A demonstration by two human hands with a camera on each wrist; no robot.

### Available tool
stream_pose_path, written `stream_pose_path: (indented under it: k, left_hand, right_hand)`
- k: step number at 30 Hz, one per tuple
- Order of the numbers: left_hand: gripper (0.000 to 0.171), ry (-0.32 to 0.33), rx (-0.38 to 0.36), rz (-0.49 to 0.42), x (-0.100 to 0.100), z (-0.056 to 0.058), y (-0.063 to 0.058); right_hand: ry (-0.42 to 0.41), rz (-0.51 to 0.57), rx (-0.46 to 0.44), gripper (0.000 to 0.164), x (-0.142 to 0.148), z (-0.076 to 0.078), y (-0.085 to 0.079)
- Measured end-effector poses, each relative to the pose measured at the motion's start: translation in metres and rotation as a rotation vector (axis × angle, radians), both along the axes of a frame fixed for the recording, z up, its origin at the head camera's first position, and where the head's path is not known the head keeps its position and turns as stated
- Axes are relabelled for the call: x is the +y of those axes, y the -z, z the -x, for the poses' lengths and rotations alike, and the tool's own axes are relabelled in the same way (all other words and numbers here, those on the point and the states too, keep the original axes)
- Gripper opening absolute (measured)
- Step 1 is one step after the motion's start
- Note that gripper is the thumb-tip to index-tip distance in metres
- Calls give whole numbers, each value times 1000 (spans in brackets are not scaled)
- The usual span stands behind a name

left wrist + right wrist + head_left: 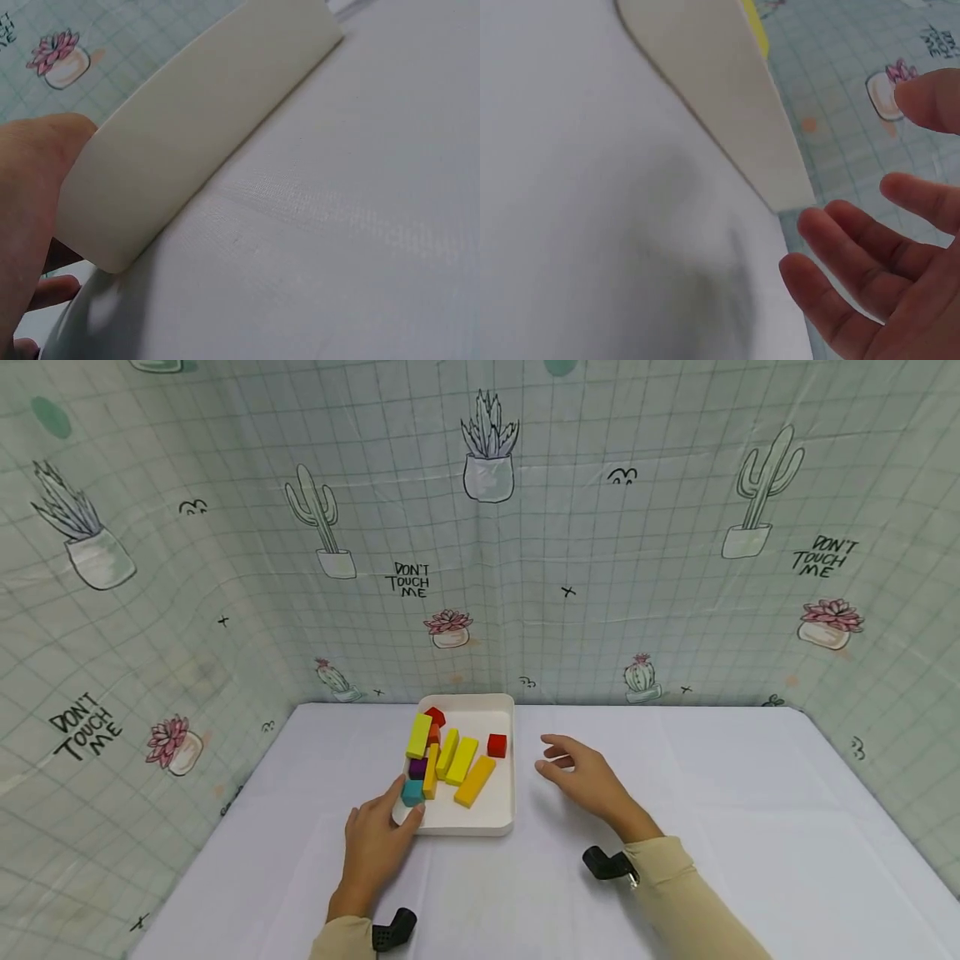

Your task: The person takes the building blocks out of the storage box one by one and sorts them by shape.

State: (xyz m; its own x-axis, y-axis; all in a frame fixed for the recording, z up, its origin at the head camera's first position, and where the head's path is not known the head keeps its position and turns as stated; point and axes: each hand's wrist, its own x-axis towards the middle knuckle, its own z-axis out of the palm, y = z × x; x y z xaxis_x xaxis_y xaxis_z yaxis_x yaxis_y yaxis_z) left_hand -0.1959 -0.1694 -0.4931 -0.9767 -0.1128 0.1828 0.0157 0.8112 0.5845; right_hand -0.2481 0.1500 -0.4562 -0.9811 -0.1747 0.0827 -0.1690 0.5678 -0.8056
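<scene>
A white tray (491, 810) stands on the table with several coloured blocks in it. My left hand (375, 843) grips its near left corner, thumb at the front rim and fingers along the left side. In the left wrist view the thumb lies over the edge of the tray wall (187, 120). Close to that hand are a teal block (412, 792) and a purple block (417, 768). To the right of the tray my right hand (588, 779) hovers above the table, fingers loosely bent and holding nothing. The right wrist view shows it apart from the tray wall (727, 105).
Yellow blocks (461, 762) lie mid-tray, one yellow block (419, 737) rests over the left rim, and a red cube (497, 745) sits near the right wall. A white cloth covers the table (712, 793). Behind hangs a patterned curtain (525, 543).
</scene>
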Motion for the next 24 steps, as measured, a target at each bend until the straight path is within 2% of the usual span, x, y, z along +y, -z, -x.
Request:
stream_pose_path:
  k: [9,17,24]
  left_hand:
    - [63,-17,11,-17,-1,0,4]
    - [64,-10,-10,-34,-1,2,4]
    - [65,-8,-20,-49,-4,4,2]
  right_hand:
    - [-49,91,-38,42,-33,12,-14]
    - [-93,81,-79,36,-53,20,-20]
    - [-134,44,-72,35,-70,27,-21]
